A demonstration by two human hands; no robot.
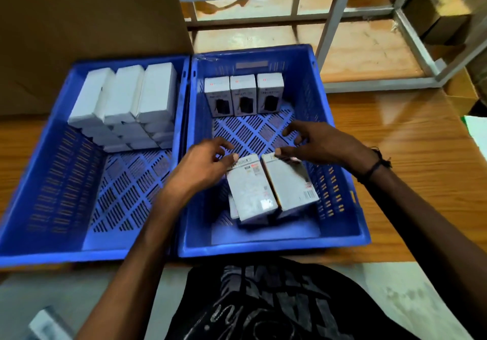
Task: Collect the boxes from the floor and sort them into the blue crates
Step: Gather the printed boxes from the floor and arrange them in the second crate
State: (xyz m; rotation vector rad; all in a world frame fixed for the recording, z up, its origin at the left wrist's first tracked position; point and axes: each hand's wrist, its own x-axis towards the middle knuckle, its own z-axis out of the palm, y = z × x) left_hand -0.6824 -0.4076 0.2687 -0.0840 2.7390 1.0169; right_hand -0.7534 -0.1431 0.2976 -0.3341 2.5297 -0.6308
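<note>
Far left, at the bottom edge by my left arm, a blurred white box (46, 322) lies on the floor. Above it my left blue crate (34, 181) sits on the wooden table (395, 155), its plastic walls and floor slotted in a lattice; plain white cartons (123, 94) are stacked against its far wall, long axes running away from me. A big brown cardboard sheet (87, 18) stands behind it. My left hand (203, 165) reaches over the shared rims into the right blue crate (329, 118), fingers curled, thumb tip pressing the top end of a printed white box (250, 192). That box and its neighbour, the barcode box (292, 184), stand side by side, touching, in the near part of the crate, long axes pointing away from me and leaning slightly left, with more boxes partly hidden beneath them. Three upright printed boxes (243, 94) line the far wall. My right hand (319, 144), with a black wristband (374, 167), hovers with fingers spread and bent, thumb tip on the barcode box's top end; I cannot tell if it grips. Beyond stands a white metal rack (334, 23).
</note>
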